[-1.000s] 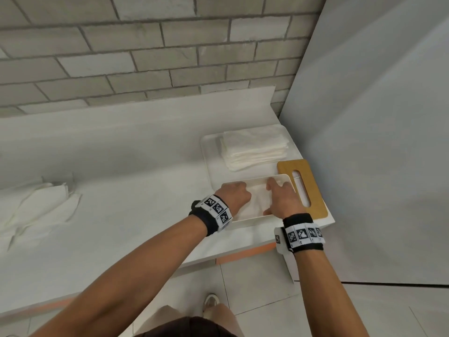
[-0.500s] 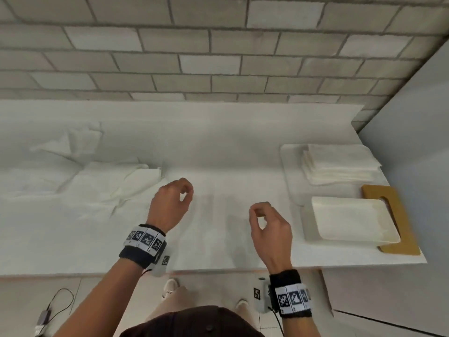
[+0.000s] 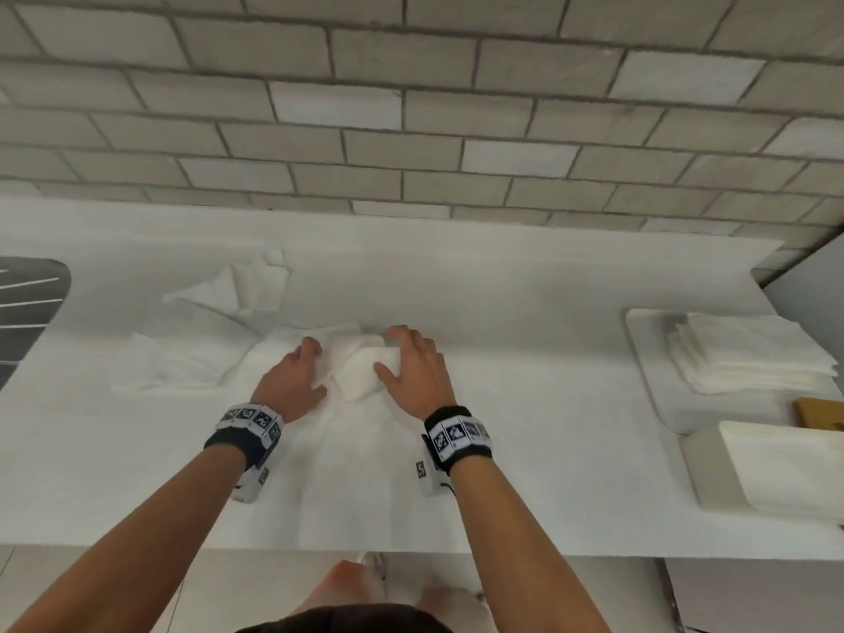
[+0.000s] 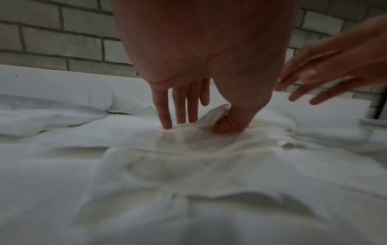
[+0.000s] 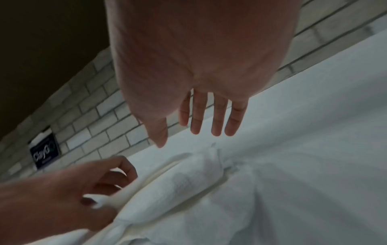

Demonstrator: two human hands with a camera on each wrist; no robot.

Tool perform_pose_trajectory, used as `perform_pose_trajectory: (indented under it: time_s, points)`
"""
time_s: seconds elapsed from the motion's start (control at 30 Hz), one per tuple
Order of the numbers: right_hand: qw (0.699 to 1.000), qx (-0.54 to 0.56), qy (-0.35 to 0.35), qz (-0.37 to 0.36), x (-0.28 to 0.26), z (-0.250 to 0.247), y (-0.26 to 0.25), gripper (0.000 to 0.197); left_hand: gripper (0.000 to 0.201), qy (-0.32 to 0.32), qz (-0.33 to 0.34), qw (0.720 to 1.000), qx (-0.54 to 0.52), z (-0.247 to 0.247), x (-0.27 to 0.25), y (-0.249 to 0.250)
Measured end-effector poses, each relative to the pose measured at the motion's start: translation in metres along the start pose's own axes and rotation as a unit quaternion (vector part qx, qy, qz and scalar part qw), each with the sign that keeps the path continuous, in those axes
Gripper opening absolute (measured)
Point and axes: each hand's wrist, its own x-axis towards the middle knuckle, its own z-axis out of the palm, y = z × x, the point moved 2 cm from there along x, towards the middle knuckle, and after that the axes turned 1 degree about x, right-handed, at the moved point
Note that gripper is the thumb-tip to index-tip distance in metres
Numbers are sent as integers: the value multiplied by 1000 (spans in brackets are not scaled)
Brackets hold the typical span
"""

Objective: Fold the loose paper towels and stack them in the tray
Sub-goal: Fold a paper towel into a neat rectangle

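A loose white paper towel [image 3: 358, 374] lies rumpled on the white counter [image 3: 525, 450], bunched into a ridge between my hands. My left hand [image 3: 315, 358] pinches a fold of it between thumb and curled fingers [image 5: 117, 174]; the left wrist view shows the fingertips [image 4: 167, 124] pressed into the sheet. My right hand [image 3: 392, 354] hovers over the ridge, its straight fingers [image 5: 215, 122] holding nothing. At the right edge, the tray [image 3: 698, 472] holds folded towels [image 3: 785, 463].
More loose towels [image 3: 182, 363] lie left of my hands, another crumpled one [image 3: 246, 285] behind. A stack of folded towels [image 3: 749, 354] rests on a flat white board [image 3: 644, 354] at the right, by a wooden board [image 3: 817, 411]. A brick wall backs the counter.
Both hands left the tray, swung left across the counter and came down on a loose towel. My left hand has taken hold of it, and the view has followed leftward.
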Motion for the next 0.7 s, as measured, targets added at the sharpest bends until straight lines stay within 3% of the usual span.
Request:
perform_pose_trajectory:
  time_s: [0.1, 0.2, 0.3, 0.4, 0.47, 0.57, 0.7]
  points:
    - [994, -87, -71, 0, 21, 23, -9, 59, 25, 67, 6, 998, -20, -11, -1, -18]
    - [992, -106, -72, 20, 25, 34, -6, 56, 14, 169, 34, 979, -106, -45, 0, -25]
    - [991, -89, -76, 63, 24, 40, 1, 61, 12, 234, 82, 953, -176, -91, -4, -13]
    - [991, -91, -74, 68, 26, 40, 3, 36, 17, 273, 95, 931, -222, -133, -6, 1]
    - [993, -70, -59, 74, 26, 39, 6, 37, 19, 293, 97, 920, -241, -153, -9, 8]
    - [991, -26, -73, 111, 24, 38, 13, 56, 24, 297, 91, 909, -278, -165, -11, 13]
    - [987, -22, -109, 114, 23, 29, 23, 41, 36, 284, 95, 897, -325, -161, -13, 16]
